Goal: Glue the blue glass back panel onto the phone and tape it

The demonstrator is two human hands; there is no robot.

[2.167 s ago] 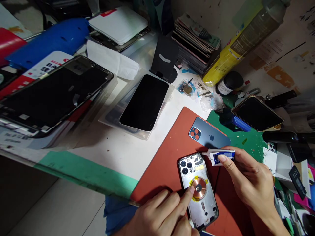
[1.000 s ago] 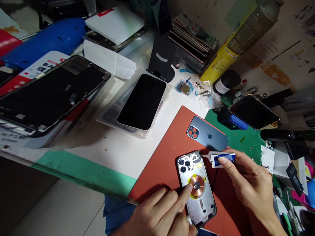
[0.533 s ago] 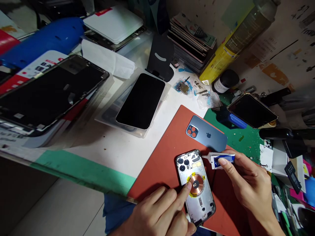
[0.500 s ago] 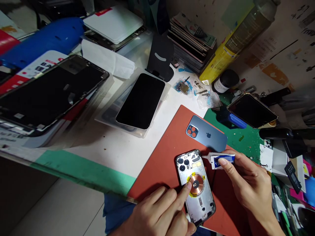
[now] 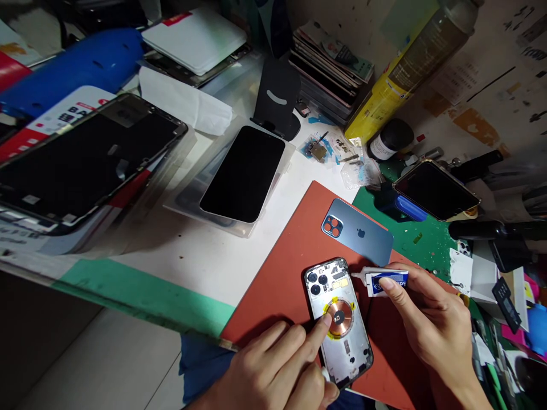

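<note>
An opened phone body [image 5: 350, 347] with a copper coil [image 5: 342, 319] lies on the red-brown mat [image 5: 273, 290]. The index fingertip of my left hand [image 5: 282, 364] touches the coil's left edge; the other fingers are curled near the phone's lower left edge, and something small and white shows by them. My right hand [image 5: 431, 319] pinches a white and blue tube [image 5: 388, 282] between thumb and fingers. The tube's thin nozzle points left at the phone's upper right edge. A blue phone back cover [image 5: 363, 232] with camera holes rests just above the tube.
A phone [image 5: 243, 173] lies on a clear plastic case left of the mat. Farther left is a large dark screen panel [image 5: 94, 159] on boxes. A yellow spray can [image 5: 380, 102] and a propped phone [image 5: 436, 189] stand behind. Tools crowd the right edge.
The whole view has shifted very slightly. Both hands and the tube keep nearly the same place relative to the phone body.
</note>
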